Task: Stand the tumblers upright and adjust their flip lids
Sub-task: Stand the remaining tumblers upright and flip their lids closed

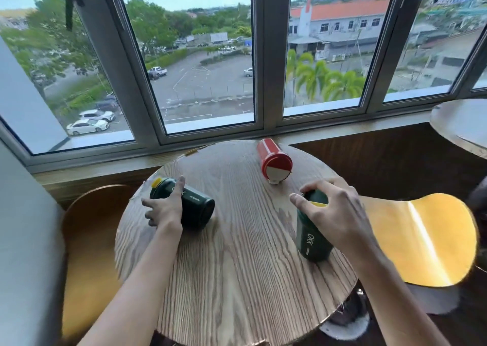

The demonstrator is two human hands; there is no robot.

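Three tumblers are on a round wooden table [232,280]. A dark green tumbler [196,208] with a yellow lid part lies on its side at the left; my left hand [164,207] rests on it, thumb along its top and fingers curled round its near side. A second dark green tumbler [312,243] stands upright at the right; my right hand [334,211] grips its yellow-and-green lid from above. A red tumbler [274,161] with a white flip lid lies on its side at the far edge, lid toward me, untouched.
A window sill and window frame [259,82] run just behind the table. A wooden chair [89,240] stands to the left and a yellow one [427,240] to the right. Part of another round table [461,124] shows at the far right.
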